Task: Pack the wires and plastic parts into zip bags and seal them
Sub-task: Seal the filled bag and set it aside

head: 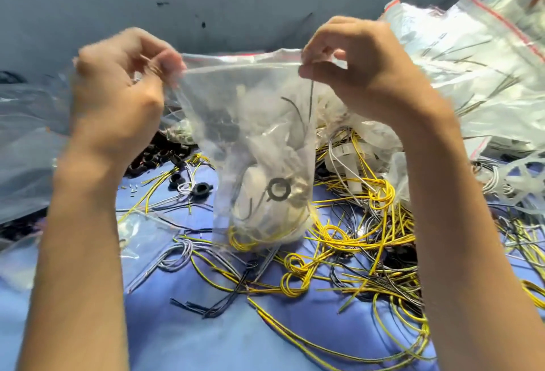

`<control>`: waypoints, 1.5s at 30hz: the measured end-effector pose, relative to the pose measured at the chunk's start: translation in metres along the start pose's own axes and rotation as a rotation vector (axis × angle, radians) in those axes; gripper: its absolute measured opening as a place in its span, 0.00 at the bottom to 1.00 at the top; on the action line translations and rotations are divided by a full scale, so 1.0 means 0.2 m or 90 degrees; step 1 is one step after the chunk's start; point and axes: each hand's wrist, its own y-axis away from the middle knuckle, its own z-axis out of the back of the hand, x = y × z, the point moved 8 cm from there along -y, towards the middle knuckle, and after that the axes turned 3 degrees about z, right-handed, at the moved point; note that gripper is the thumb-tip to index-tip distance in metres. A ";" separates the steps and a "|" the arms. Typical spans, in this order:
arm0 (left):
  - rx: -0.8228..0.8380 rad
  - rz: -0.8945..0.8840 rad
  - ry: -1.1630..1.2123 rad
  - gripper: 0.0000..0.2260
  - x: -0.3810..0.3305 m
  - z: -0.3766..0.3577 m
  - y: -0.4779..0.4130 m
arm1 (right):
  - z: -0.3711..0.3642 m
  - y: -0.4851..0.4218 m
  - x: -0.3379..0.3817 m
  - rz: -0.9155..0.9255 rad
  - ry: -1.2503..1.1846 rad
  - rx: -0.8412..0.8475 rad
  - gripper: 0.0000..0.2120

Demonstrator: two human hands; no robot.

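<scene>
Head view, centre: our left hand [118, 84] and right hand [365, 70] pinch the top corners of the filled zip bag [259, 146], likely stretching its mouth flat for sealing.

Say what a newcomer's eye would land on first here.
First, the clear zip bag, held up mid-frame by its top edge, the left hand pinching one corner and the right hand the other; a black ring shows through it. Below and to the right, a tangle of yellow wires sprawls over the blue surface. At upper right lies a heap of red-striped zip bags.
</scene>
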 end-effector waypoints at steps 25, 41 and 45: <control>0.133 0.092 0.140 0.08 0.09 -0.12 0.03 | -0.09 0.08 -0.33 -0.250 -0.113 0.108 0.08; 0.076 0.104 0.213 0.11 0.08 -0.10 0.03 | -0.04 0.12 -0.33 -0.292 -0.286 0.080 0.05; 0.054 0.101 0.207 0.14 0.08 -0.09 0.03 | -0.01 0.08 -0.32 -0.245 -0.114 0.058 0.04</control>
